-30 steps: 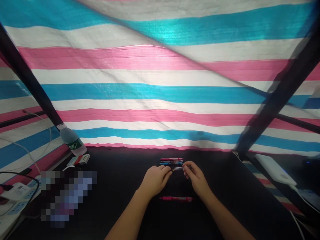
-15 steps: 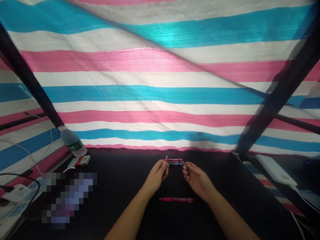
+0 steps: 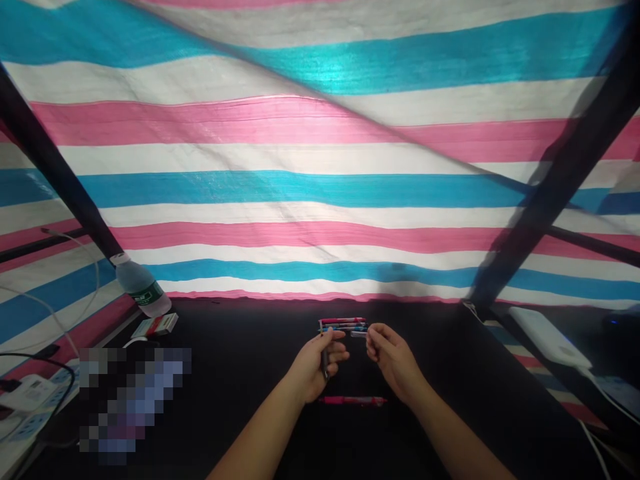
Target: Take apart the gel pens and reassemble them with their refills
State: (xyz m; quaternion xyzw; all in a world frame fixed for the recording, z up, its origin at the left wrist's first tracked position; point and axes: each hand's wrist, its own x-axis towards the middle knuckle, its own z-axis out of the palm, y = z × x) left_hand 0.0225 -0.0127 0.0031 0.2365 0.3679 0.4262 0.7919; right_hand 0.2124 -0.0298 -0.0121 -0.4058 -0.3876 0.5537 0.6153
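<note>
Tarpaulin point(image 3: 320, 167) in pink, white and blue stripes fills the view beyond the black worktop point(image 3: 465, 387), probably hung as a screen, and two dark poles point(image 3: 60, 180) point(image 3: 565, 173) cross it. Everything else I place from the row of pens point(image 3: 343, 325). Far to its left lie a power strip point(image 3: 30, 400), one water bottle point(image 3: 140, 287) and one small carton point(image 3: 155, 325), with a pixelated patch point(image 3: 135, 400) hiding whatever sits between them. Far to its right is one white power bank point(image 3: 545, 337).

Just below the row, my left hand point(image 3: 315, 370) is closed on a slim dark pen barrel point(image 3: 325, 365), pinching it upright with the tip down, a grip that seems to steady something so thin. Just right of that, my right hand point(image 3: 393, 357) stands narrowly open, its fingers curled and empty as far as I can see.

The row holds at least three pens, packed too tightly to count exactly; lying parallel probably stops them rolling. A small silver pen part point(image 3: 358, 333) lies at the row's right end, and one pink pen point(image 3: 353, 400) lies nearer me, below my hands.
</note>
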